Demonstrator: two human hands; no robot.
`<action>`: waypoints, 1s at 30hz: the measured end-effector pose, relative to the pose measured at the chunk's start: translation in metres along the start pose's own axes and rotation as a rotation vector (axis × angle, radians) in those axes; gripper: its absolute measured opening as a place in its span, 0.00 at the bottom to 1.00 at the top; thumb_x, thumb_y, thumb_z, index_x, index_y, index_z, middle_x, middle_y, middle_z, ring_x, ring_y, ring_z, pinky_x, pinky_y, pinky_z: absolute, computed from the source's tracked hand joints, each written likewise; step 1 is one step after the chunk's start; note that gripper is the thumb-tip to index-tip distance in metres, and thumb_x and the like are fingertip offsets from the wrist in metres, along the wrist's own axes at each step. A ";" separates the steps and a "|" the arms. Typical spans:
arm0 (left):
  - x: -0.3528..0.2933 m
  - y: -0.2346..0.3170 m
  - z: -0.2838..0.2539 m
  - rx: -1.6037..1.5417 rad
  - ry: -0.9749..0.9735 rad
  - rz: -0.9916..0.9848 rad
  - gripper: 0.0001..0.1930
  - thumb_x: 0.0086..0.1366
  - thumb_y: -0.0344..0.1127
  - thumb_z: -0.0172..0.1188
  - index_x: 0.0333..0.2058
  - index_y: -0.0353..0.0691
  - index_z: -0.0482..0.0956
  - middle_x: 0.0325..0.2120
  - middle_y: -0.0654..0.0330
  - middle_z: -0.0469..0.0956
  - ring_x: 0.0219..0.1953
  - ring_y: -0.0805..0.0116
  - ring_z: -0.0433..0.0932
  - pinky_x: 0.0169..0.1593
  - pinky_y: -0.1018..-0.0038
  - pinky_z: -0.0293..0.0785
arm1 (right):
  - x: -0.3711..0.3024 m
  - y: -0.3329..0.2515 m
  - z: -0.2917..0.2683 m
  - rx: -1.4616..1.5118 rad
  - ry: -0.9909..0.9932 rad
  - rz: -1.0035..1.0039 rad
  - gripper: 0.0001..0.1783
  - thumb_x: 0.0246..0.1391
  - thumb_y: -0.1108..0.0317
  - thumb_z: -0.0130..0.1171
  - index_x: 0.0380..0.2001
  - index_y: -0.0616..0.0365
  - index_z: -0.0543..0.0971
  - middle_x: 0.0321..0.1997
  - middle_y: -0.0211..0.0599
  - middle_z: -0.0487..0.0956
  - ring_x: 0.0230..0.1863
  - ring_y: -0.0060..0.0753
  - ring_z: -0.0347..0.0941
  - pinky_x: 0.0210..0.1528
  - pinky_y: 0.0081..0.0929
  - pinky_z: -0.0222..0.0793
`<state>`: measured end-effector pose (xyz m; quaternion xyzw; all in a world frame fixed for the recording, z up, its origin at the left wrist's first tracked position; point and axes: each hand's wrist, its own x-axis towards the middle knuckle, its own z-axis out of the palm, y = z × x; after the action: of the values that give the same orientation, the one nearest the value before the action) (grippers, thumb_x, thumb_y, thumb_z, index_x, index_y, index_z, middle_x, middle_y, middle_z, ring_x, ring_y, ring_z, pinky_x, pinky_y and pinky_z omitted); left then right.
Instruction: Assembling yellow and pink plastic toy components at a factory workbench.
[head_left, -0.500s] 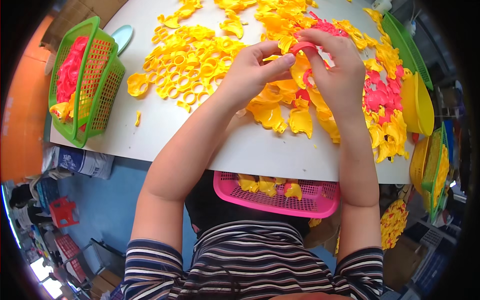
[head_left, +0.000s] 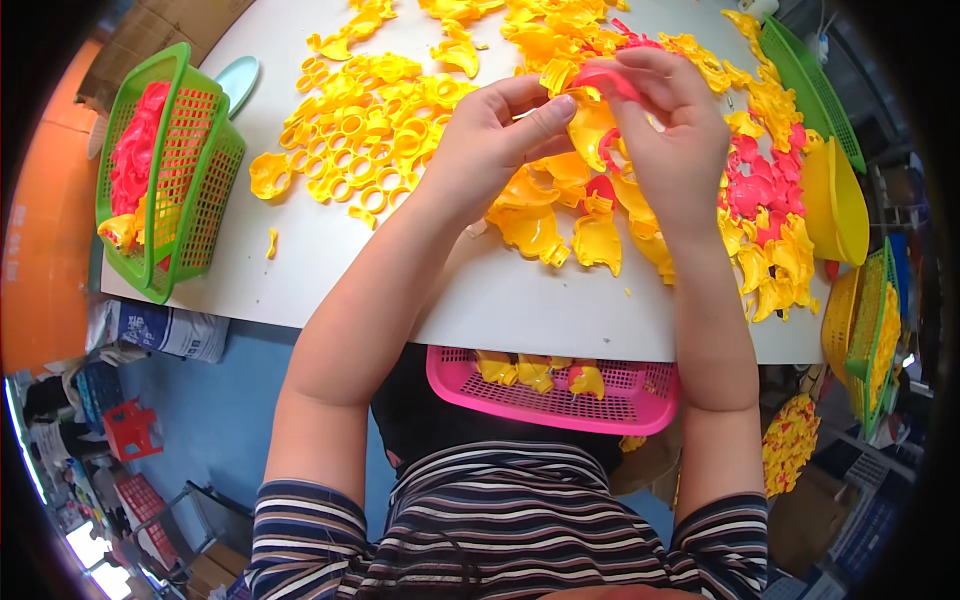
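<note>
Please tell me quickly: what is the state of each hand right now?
Left hand: closed, seemingly pinching a yellow piece.
Right hand: closed, holding a red piece.

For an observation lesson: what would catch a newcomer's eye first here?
Probably the yellow rings massed left of centre on the white table. Next, the right hand holding a red piece, the left hand close beside it. Then the pink basket at the table's near edge.

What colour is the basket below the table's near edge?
The basket is bright pink, showing best in the head view.
</note>
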<state>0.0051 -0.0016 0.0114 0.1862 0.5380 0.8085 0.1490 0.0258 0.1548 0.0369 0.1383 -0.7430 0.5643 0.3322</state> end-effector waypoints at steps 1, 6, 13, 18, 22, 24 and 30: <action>-0.002 0.000 -0.001 0.000 0.021 -0.011 0.13 0.61 0.38 0.59 0.35 0.32 0.74 0.30 0.62 0.74 0.34 0.77 0.75 0.44 0.77 0.75 | -0.005 -0.004 0.003 -0.074 -0.063 0.094 0.06 0.48 0.77 0.57 0.32 0.62 0.76 0.35 0.34 0.80 0.37 0.24 0.78 0.38 0.19 0.73; -0.001 0.000 0.003 -0.008 0.042 -0.048 0.13 0.61 0.38 0.59 0.34 0.32 0.74 0.29 0.63 0.74 0.32 0.77 0.75 0.43 0.77 0.75 | -0.003 -0.011 -0.004 -0.735 -0.178 -0.094 0.07 0.45 0.75 0.59 0.31 0.62 0.78 0.30 0.38 0.80 0.31 0.30 0.78 0.34 0.22 0.73; -0.002 -0.001 0.002 0.020 0.031 -0.047 0.12 0.60 0.38 0.59 0.34 0.32 0.75 0.29 0.63 0.74 0.32 0.78 0.75 0.42 0.78 0.75 | -0.002 -0.010 -0.011 -0.742 -0.190 -0.159 0.06 0.44 0.74 0.60 0.29 0.60 0.79 0.26 0.37 0.79 0.27 0.32 0.77 0.31 0.25 0.71; -0.005 0.001 0.006 0.035 0.053 -0.008 0.12 0.60 0.37 0.59 0.34 0.32 0.75 0.30 0.62 0.75 0.32 0.77 0.76 0.41 0.78 0.76 | -0.002 -0.011 -0.012 -0.833 -0.204 -0.327 0.06 0.43 0.73 0.61 0.29 0.59 0.79 0.27 0.36 0.79 0.27 0.36 0.76 0.30 0.26 0.71; -0.004 0.004 0.011 0.037 0.063 -0.018 0.13 0.60 0.36 0.59 0.38 0.31 0.74 0.33 0.59 0.76 0.33 0.74 0.77 0.40 0.77 0.77 | -0.001 -0.011 -0.019 -0.739 -0.204 -0.327 0.06 0.43 0.72 0.61 0.28 0.59 0.78 0.27 0.36 0.78 0.27 0.38 0.75 0.30 0.29 0.70; -0.005 0.003 0.014 0.039 0.065 -0.036 0.14 0.60 0.35 0.59 0.40 0.30 0.73 0.33 0.58 0.76 0.34 0.74 0.77 0.40 0.77 0.77 | -0.004 -0.013 -0.021 -0.879 -0.285 -0.224 0.05 0.44 0.72 0.60 0.28 0.59 0.78 0.26 0.37 0.78 0.26 0.39 0.74 0.30 0.31 0.70; -0.006 -0.003 0.017 0.178 0.175 0.016 0.17 0.58 0.36 0.62 0.40 0.28 0.73 0.31 0.57 0.76 0.31 0.76 0.77 0.35 0.80 0.76 | -0.012 -0.013 -0.011 -0.988 -0.305 -0.233 0.05 0.44 0.73 0.59 0.28 0.60 0.77 0.26 0.40 0.77 0.27 0.43 0.74 0.30 0.34 0.70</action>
<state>0.0180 0.0106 0.0135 0.1317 0.6171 0.7718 0.0781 0.0456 0.1584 0.0402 0.1277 -0.9400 0.0797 0.3063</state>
